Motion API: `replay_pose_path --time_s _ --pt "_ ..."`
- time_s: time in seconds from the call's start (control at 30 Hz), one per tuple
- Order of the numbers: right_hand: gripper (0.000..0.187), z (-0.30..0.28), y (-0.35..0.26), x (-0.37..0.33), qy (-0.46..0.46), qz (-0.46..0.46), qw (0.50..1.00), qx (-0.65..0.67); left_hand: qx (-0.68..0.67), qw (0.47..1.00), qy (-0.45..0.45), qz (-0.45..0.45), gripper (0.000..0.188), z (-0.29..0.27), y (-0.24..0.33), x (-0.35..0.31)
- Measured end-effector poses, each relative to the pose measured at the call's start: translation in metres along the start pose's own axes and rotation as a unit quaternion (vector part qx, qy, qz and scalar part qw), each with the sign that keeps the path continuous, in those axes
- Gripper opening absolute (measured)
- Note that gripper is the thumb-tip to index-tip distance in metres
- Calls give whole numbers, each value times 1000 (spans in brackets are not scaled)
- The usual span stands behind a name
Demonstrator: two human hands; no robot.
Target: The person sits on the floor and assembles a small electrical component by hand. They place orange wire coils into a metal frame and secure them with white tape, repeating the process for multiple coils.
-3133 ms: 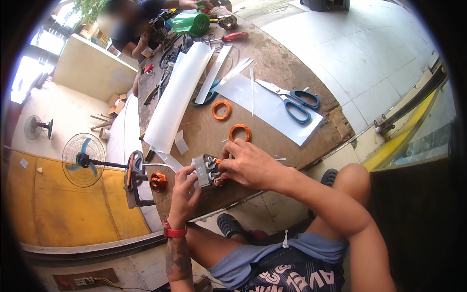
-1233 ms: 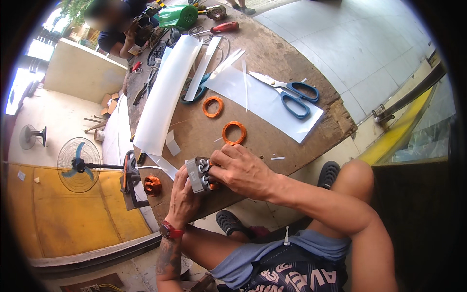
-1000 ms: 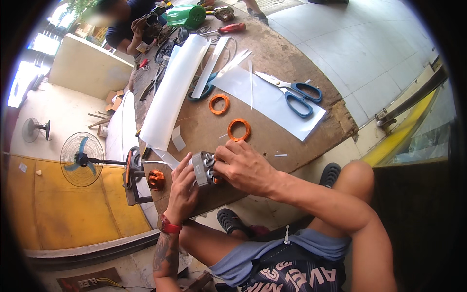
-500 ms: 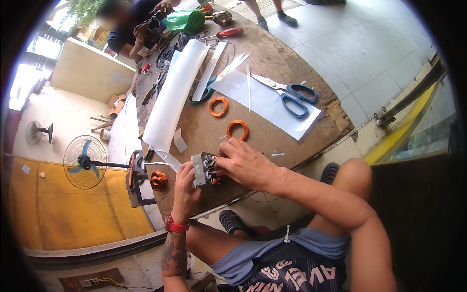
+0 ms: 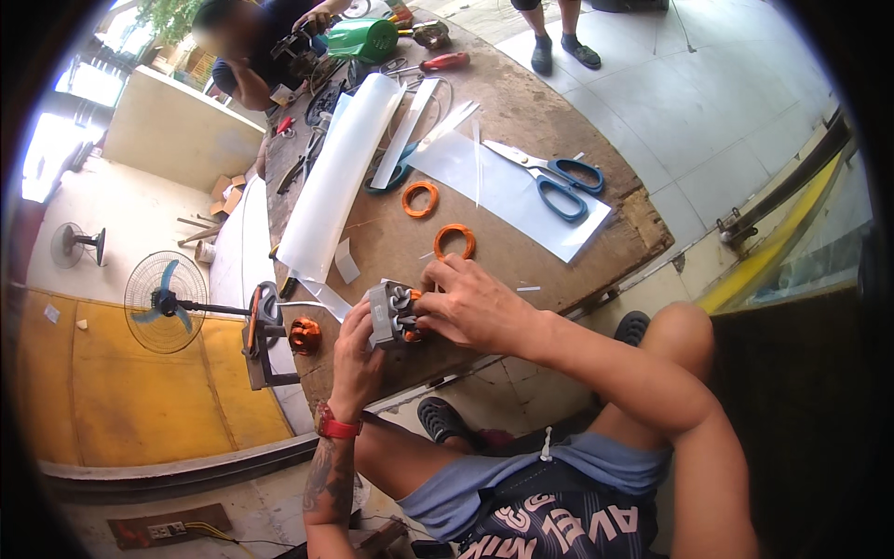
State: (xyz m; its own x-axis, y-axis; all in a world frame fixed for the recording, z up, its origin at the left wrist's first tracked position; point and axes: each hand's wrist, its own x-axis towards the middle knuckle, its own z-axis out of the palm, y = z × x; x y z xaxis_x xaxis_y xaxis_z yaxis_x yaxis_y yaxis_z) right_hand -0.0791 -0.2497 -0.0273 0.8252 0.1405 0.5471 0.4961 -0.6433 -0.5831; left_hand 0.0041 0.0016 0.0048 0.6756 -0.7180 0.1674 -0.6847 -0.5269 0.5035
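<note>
My left hand [image 5: 354,361] grips the side of a grey metal stator core [image 5: 382,317] at the table's near edge. White liners show in its slots, and part of an orange copper coil [image 5: 415,334] sits at its right face. There my right hand [image 5: 480,307] has its fingers closed together on the coil, with the fingertips partly hidden. Just beyond my right knuckles lies a loose ring of orange copper wire [image 5: 468,240], and a second copper ring [image 5: 420,199] rests farther off. A bundle of orange copper wire [image 5: 304,336] is left of my left hand.
A roll of clear film [image 5: 337,182] spans the wooden table [image 5: 559,270]. Blue-handled scissors [image 5: 559,186] lie on a cut film sheet [image 5: 582,233]. A red screwdriver [image 5: 445,61] and green housing [image 5: 361,40] lie at the far end, beside another person. A fan [image 5: 168,301] stands left.
My hands stay at the stator core, with the right fingers shifting slightly at its coil. Far away, a person's feet have stepped into fuller view, and the other person's arm has moved.
</note>
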Motion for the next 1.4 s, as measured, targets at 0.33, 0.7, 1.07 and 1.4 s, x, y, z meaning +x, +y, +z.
replay_pose_path --time_s 0.33,0.7,1.07,1.4 --pt "20 11 10 8 3 3 1000 14 0 998 32 -44 47 10 13 -2" --pt "16 15 4 10 3 -72 994 -87 -4 998 -67 9 54 -6 -3 8" --pt "19 12 6 7 -1 -93 989 -111 106 983 -101 114 38 -16 -13 5" --pt "20 17 -8 12 -11 -71 985 -156 -23 999 -26 -18 47 -12 -1 3"
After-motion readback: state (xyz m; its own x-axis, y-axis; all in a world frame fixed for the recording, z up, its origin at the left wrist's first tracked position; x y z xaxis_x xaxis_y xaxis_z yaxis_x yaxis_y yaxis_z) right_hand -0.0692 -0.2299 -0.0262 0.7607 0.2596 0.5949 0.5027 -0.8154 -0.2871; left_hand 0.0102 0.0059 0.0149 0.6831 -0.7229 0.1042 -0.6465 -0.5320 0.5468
